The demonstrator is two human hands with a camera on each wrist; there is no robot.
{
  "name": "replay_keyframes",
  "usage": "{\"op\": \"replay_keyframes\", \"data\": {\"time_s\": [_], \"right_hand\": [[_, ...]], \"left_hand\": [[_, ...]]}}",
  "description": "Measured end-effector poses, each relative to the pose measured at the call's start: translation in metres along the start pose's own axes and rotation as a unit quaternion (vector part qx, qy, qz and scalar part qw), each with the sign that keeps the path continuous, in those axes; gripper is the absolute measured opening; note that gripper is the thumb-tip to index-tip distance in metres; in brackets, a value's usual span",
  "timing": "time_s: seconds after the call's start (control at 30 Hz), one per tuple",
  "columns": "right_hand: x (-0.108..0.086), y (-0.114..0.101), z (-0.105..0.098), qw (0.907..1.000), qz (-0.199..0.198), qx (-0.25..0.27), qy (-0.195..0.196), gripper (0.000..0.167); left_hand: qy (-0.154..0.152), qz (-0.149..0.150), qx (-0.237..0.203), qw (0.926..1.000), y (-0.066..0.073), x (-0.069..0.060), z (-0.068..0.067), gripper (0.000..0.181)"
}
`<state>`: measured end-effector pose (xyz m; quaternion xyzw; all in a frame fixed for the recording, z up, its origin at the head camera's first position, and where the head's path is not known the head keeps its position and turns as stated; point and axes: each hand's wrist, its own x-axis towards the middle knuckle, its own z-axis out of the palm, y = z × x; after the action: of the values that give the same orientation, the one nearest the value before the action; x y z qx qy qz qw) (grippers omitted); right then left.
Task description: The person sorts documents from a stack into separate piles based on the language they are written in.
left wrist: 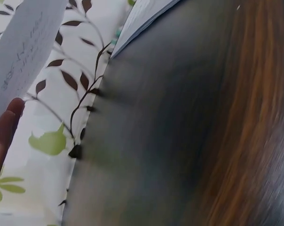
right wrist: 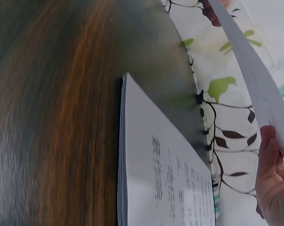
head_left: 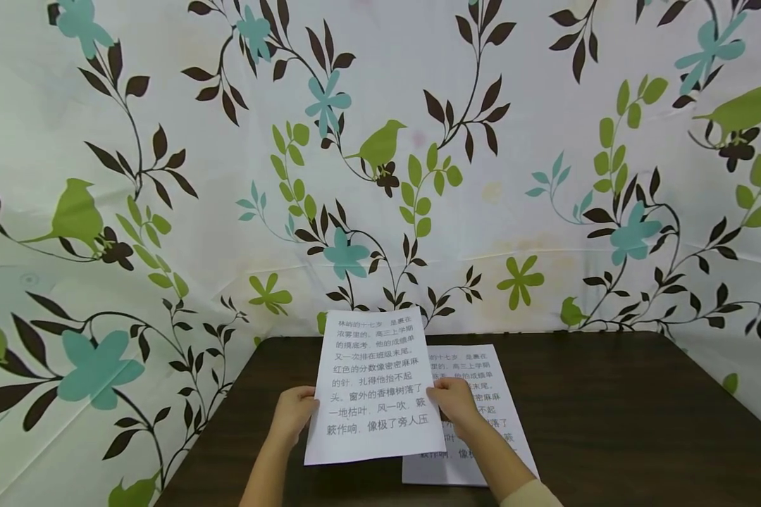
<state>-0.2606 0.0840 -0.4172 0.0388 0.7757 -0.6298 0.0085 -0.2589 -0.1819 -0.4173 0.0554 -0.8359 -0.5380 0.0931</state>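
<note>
A printed sheet of paper (head_left: pixel 373 384) is held up over the table between both hands, its lines of text facing the head camera. At its left edge my left hand (head_left: pixel 294 414) pinches the paper; the fingers show in the left wrist view against the sheet's back (left wrist: pixel 24 52). My right hand (head_left: pixel 456 407) grips the right edge, with thumb and fingertips around the paper in the right wrist view. Below and to the right lies a stack of similar printed sheets (head_left: pixel 504 422), partly hidden by the raised sheet and the right forearm. The stack's layered edge (right wrist: pixel 122 179) shows several sheets.
The dark wood-grain table (head_left: pixel 609 415) extends to both sides of the paper. Behind its far edge hangs a white cloth (head_left: pixel 456 232) patterned with birds, leaves and flowers.
</note>
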Motion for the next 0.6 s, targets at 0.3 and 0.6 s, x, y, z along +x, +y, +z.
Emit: {"op": "replay_keyframes", "data": {"time_s": [0.3, 0.6], "right_hand": [[-0.002, -0.006, 0.026, 0.9996, -0.009, 0.019, -0.019, 0.021], [-0.007, -0.003, 0.051, 0.9994, -0.006, 0.010, -0.033, 0.015]], "left_hand": [[0.026, -0.022, 0.024, 0.9991, -0.043, 0.024, -0.021, 0.026], [0.019, -0.030, 0.023, 0.9991, -0.032, 0.010, -0.045, 0.026]]}}
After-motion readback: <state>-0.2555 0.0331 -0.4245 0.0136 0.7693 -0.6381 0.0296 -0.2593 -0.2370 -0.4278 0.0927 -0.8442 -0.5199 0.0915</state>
